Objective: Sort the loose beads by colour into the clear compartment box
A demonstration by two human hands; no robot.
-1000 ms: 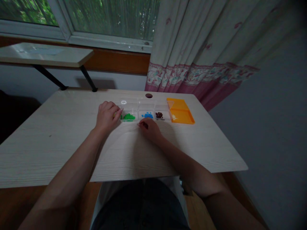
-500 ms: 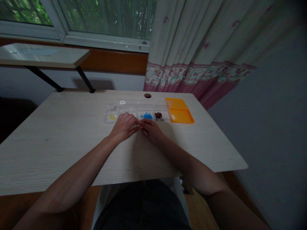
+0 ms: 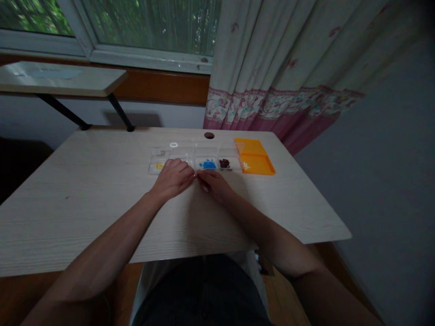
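My left hand (image 3: 174, 178) is closed, its thumb and fingertips pressed together just in front of the clear plastic boxes. Facing it, my right hand (image 3: 213, 183) pinches at its fingertips, close to the left fingertips. Whatever lies between them is too small to make out. Behind my right hand, a clear box holds small blue pieces (image 3: 208, 164), and another beside it holds dark brown pieces (image 3: 224, 164). Yellow pieces (image 3: 159, 166) sit in the leftmost clear box, partly behind my left hand. The box directly behind my left hand is partly hidden.
An orange open case (image 3: 257, 164) lies at the right end of the row, with small pale pieces (image 3: 246, 166) at its left edge. A raised shelf (image 3: 64, 80) stands at the back left. The tabletop (image 3: 102, 208) has a round hole (image 3: 209, 136) near its back edge.
My left hand has shifted slightly left and its fingers have drawn closer together. A small gap shows between the two hands' fingertips. My right hand has hardly moved.
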